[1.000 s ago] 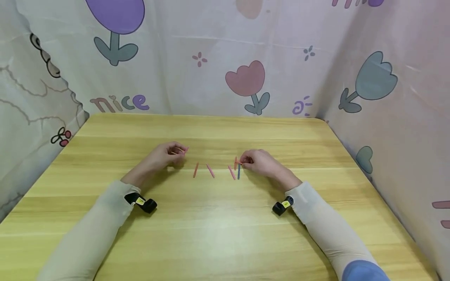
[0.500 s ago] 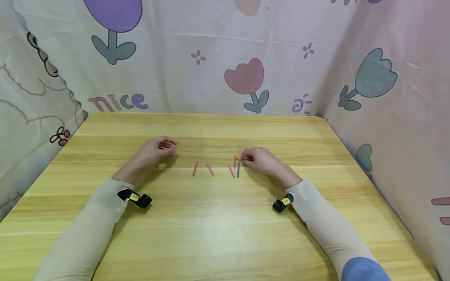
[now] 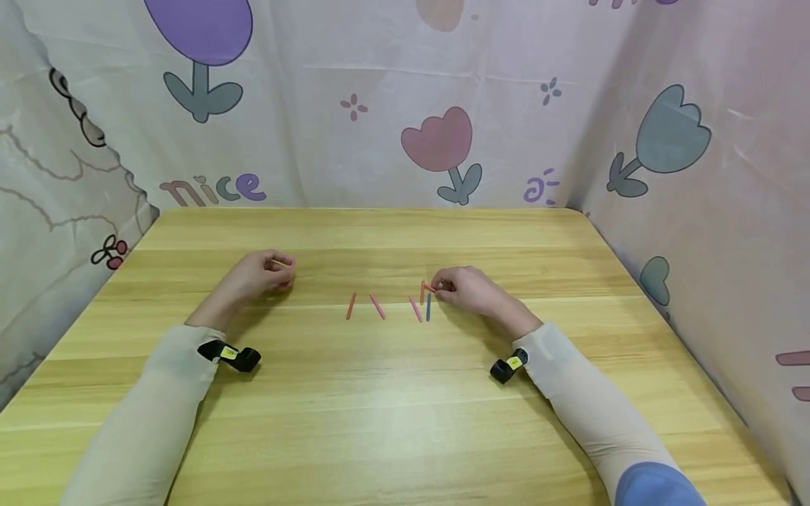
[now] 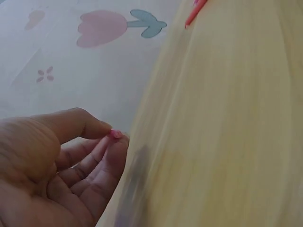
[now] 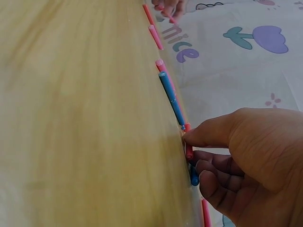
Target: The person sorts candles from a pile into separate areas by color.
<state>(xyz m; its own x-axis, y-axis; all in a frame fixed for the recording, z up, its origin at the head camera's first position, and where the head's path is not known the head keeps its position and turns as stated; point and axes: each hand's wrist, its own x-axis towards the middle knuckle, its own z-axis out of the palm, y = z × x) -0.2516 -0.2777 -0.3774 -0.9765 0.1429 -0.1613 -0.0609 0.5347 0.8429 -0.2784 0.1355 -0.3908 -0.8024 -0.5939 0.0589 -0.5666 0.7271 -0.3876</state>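
Observation:
My left hand [image 3: 261, 274] is over the left part of the table, pinching a short pink stick [image 4: 116, 134] between thumb and fingertips. My right hand [image 3: 467, 288] is low at the table, with a short red stick [image 5: 189, 142] between its thumb and fingers. The far end of that stick meets the top of an orange-red stick [image 3: 422, 293] in the head view. Just below lies a blue stick [image 3: 428, 307], with a pink stick [image 3: 415, 309] slanting at its left. Another blue piece [image 5: 194, 177] shows under the right fingers, partly hidden.
Between the hands, an orange-red stick [image 3: 351, 306] and a slanted pink stick [image 3: 377, 306] lie apart on the wooden table [image 3: 380, 422]. A red stick [image 5: 205, 213] is partly visible below the right hand in its wrist view. A printed curtain [image 3: 329, 154] borders the table.
My left hand has moved left, away from the sticks, carrying the pink stick. The red stick at my right hand has tilted, while that hand has stayed nearly in place.

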